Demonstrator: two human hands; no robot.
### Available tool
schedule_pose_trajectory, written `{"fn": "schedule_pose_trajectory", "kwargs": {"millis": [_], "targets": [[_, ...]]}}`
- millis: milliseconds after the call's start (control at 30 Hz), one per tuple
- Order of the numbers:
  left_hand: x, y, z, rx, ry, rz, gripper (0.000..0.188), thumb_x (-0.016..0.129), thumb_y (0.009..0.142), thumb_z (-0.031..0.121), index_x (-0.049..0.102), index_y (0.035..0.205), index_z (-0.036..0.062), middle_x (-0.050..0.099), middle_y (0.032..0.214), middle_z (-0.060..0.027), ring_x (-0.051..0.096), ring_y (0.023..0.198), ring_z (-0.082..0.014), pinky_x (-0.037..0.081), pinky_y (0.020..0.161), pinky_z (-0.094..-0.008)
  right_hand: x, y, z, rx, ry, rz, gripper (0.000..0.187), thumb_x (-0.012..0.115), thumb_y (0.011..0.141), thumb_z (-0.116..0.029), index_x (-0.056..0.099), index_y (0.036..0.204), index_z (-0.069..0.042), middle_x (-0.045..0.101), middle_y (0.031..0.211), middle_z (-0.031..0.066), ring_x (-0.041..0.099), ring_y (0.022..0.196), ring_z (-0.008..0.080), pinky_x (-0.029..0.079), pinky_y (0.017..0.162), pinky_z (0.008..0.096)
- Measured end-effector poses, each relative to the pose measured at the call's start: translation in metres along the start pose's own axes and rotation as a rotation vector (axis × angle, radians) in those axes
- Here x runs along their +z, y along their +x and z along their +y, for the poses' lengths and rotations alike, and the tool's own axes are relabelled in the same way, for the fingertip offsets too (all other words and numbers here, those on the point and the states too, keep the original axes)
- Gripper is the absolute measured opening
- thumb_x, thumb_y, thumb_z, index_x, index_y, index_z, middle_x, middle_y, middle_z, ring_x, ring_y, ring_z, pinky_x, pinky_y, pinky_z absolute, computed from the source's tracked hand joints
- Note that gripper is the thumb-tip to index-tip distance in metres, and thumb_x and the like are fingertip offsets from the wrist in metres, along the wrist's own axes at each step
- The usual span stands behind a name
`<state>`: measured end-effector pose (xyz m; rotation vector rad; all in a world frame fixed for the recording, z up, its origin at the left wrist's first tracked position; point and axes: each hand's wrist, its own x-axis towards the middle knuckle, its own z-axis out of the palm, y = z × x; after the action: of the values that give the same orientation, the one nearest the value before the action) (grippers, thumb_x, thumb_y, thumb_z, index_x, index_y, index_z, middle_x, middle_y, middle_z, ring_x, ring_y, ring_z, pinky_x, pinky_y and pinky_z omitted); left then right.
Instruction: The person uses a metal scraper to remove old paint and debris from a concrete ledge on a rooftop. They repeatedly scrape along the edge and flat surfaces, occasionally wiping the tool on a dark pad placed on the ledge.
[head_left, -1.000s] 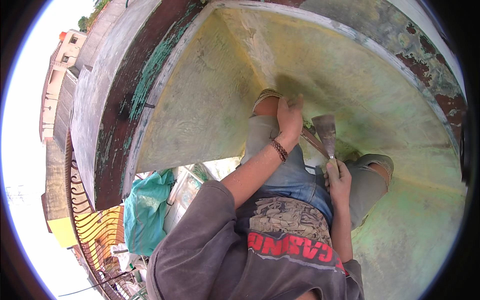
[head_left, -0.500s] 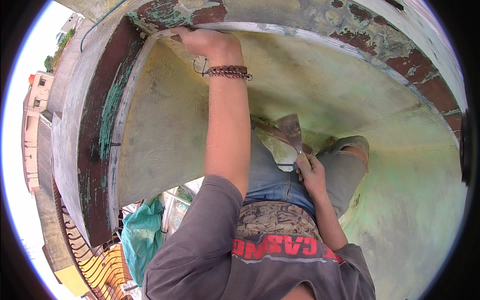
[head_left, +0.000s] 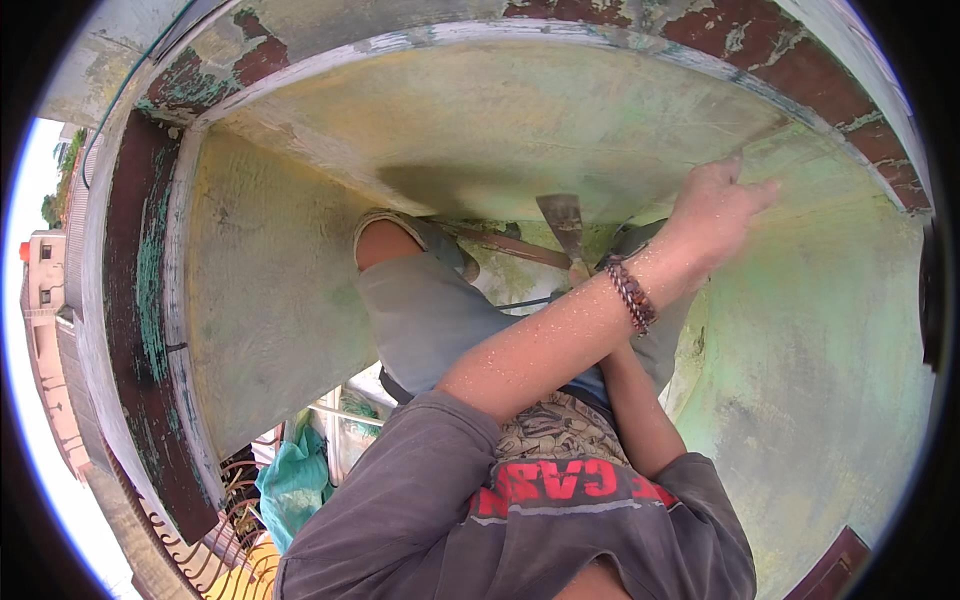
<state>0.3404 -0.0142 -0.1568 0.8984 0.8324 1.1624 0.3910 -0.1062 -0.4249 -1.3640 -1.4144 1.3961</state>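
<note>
One flat-bladed scraper (head_left: pixel 563 222) is held blade upward in the right hand (head_left: pixel 580 274); the fingers are largely covered by the left forearm, but the pale handle is seen running down into the closed grip, whose tightness cannot be told; the blade is placed just above that grip, tilted slightly leftward; its thin metal is flared to a broad, straight edge and darkly stained; the left hand (head_left: pixel 715 215) is raised near the smooth, curved wall (head_left: pixel 820 320), blurred, with two digits parted, and whether anything is kept under the palm cannot be told; its wrist is ringed by a braided bracelet (head_left: pixel 632 297); the wall is mottled green, yellow and grey, and is bordered by an arched band (head_left: pixel 830 90) of flaking brown paint.
</note>
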Motion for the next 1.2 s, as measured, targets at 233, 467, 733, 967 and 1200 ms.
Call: {"fn": "schedule_pose_trajectory", "kwargs": {"millis": [233, 467, 733, 967, 1200], "targets": [[-0.094, -0.017, 0.030, 0.375, -0.053, 0.505, 0.031, 0.056, 0.099, 0.008, 0.052, 0.125, -0.0089, 0.062, 0.123, -0.0244, 0.064, 0.112, -0.0339, 0.049, 0.100, -0.0432, -0.010, -0.003, -0.078, 0.480, 0.497, 0.087, 0.033, 0.064, 0.096, -0.025, 0.058, 0.116, 0.001, 0.058, 0.080, 0.0023, 0.051, 0.057, 0.0074, 0.038, 0.043, 0.0229], [-0.142, -0.074, 0.126, 0.922, 0.726, 0.761, 0.015, 0.072, 0.094, 0.011, 0.068, 0.094, -0.0031, 0.070, 0.076, -0.0128, 0.065, 0.062, -0.0165, 0.050, 0.055, -0.0265, -0.012, -0.016, -0.125, 0.540, 0.769, 0.001, 0.026, 0.065, 0.095, -0.023, 0.050, 0.110, -0.008, 0.054, 0.081, 0.0023, 0.050, 0.057, 0.0083, 0.035, 0.043, 0.0233], [-0.176, -0.037, 0.189, 1.505, 1.524, 0.801, 0.028, 0.069, 0.097, 0.025, 0.071, 0.096, -0.0037, 0.072, 0.092, -0.0091, 0.064, 0.083, -0.0181, 0.048, 0.073, -0.0289, -0.019, -0.009, -0.125, 0.538, 1.003, 0.079, 0.023, 0.066, 0.096, -0.028, 0.049, 0.105, -0.014, 0.050, 0.074, -0.0005, 0.046, 0.053, 0.0077, 0.034, 0.042, 0.0241], [-0.197, -0.003, 0.168, 1.673, 1.844, 0.794, 0.037, 0.052, 0.105, 0.035, 0.073, 0.106, 0.0044, 0.073, 0.107, -0.0038, 0.062, 0.100, -0.0217, 0.038, 0.095, -0.0361, -0.016, -0.010, -0.121, 0.510, 0.675, 0.040, 0.028, 0.067, 0.095, -0.021, 0.054, 0.116, -0.007, 0.048, 0.074, -0.0020, 0.046, 0.053, 0.0064, 0.034, 0.042, 0.0228], [-0.198, 0.005, 0.162, 1.765, 1.728, 0.755, 0.032, 0.056, 0.103, 0.033, 0.073, 0.107, 0.0062, 0.073, 0.109, -0.0024, 0.061, 0.098, -0.0190, 0.037, 0.093, -0.0345, -0.083, 0.008, -0.111, 0.108, -0.036, 0.098, 0.054, 0.071, 0.087, -0.025, 0.059, 0.132, 0.003, 0.069, 0.112, 0.0211, 0.065, 0.106, 0.0280, 0.049, 0.094, 0.0378]]}}
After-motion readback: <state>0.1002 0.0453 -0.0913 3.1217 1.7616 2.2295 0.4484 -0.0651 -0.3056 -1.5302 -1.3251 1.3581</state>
